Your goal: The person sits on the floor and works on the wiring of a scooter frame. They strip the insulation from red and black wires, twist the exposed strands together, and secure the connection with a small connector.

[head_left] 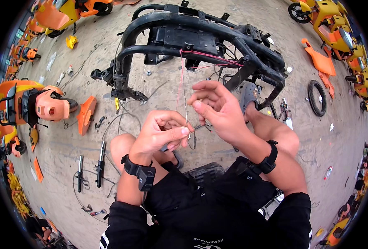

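Your left hand [161, 129] has thumb pressed to forefinger on a thin, straight wire [184, 85], between you and the black metal frame [151, 19] — a firm pinch should keep it unkinked. Your right hand [221, 108] is loosely curled beside it — whether it grips, cannot tell. Slender red wires [209, 56] stretch along the frame's rounded tubes.

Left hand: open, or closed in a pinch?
Closed in a pinch: the left hand has its thumb against the index finger, a thin strand rising from between them.
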